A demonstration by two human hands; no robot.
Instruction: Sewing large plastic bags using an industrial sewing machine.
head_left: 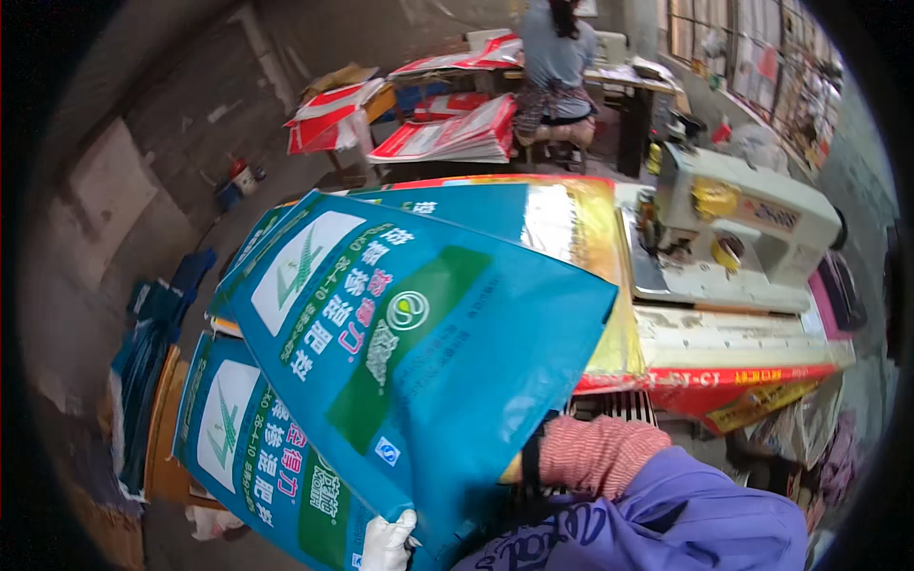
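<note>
A large blue printed plastic woven bag (514, 324) with a green band and a white panel lies slanted across the work surface. My left hand (390, 541), in a white glove, pinches its near corner at the lower edge of the view. My right arm, in a pink ribbed cuff and purple sleeve, reaches to the bag's right side. Only a sliver of my right hand (512, 470) shows there; its fingers are hidden behind the bag. Beneath, at the lower left, lies a second blue bag (214, 485) of the same print.
A white sewing machine (752, 214) stands on the table to the right, beside gold and red sheeting (595, 285). Further back, a person (560, 67) sits at another machine, near stacks of red and white bags (452, 133). Folded blue bags (143, 381) hang at the left.
</note>
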